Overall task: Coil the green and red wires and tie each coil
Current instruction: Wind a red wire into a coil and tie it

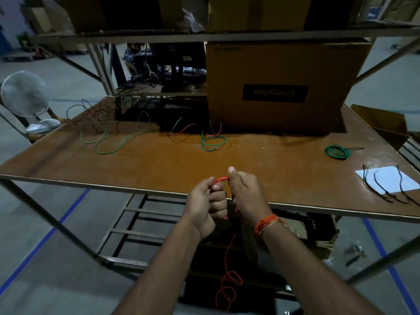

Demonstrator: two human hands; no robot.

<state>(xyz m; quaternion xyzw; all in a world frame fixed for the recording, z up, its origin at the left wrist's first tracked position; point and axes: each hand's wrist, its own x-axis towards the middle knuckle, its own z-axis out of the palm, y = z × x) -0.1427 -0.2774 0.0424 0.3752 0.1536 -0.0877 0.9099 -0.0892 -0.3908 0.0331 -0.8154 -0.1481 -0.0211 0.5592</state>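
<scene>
A red wire (228,255) is gripped between my left hand (208,204) and my right hand (246,196) at the table's near edge. A few red loops arch between the two fists, and the loose tail hangs below the table and curls near the floor. A finished green coil (336,152) lies on the table at the right. A small tangle of green and red wires (212,138) rests mid-table in front of the box. A long loose green wire (113,142) sprawls at the left.
A large brown cardboard box (284,87) stands at the back of the brown table (159,164). Short black ties (384,185) lie across white paper (384,178) at the right edge. Black cables (127,96) pile at back left. A white fan (25,94) stands left of the table.
</scene>
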